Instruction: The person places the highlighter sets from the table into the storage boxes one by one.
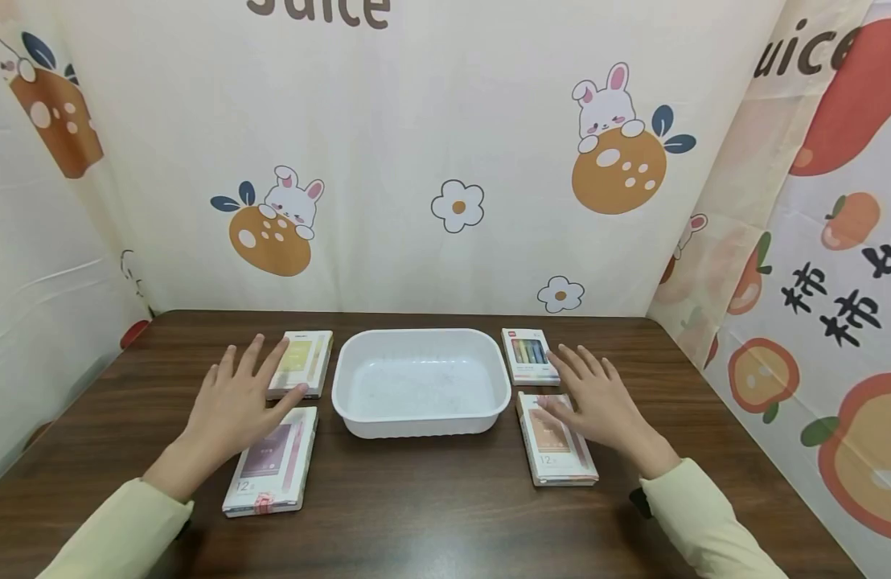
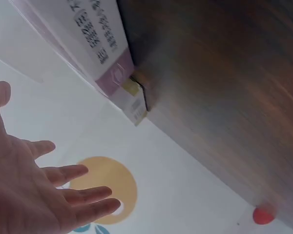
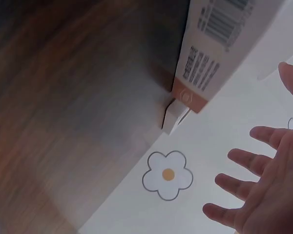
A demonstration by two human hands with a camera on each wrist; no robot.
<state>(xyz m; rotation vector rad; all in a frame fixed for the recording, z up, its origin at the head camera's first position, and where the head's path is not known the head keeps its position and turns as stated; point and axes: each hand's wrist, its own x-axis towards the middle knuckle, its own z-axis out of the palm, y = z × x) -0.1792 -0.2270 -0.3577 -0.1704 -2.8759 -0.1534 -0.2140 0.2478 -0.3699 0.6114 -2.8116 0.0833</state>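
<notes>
My left hand hovers with spread fingers above two flat white boxes. The nearer one is the purple-panelled box, marked 12; behind it lies the box with a yellow-green panel, overlapped by my fingertips in the head view. On the other side my right hand, fingers spread, is over the orange-panelled box, also marked 12. Just beyond lies a box picturing coloured sticks. Between the pairs stands a white plastic basin with nothing in it. Both wrist views show palms holding nothing.
The dark wooden table ends at a printed curtain at the back. More printed cloth hangs along the right side, and pale cloth along the left.
</notes>
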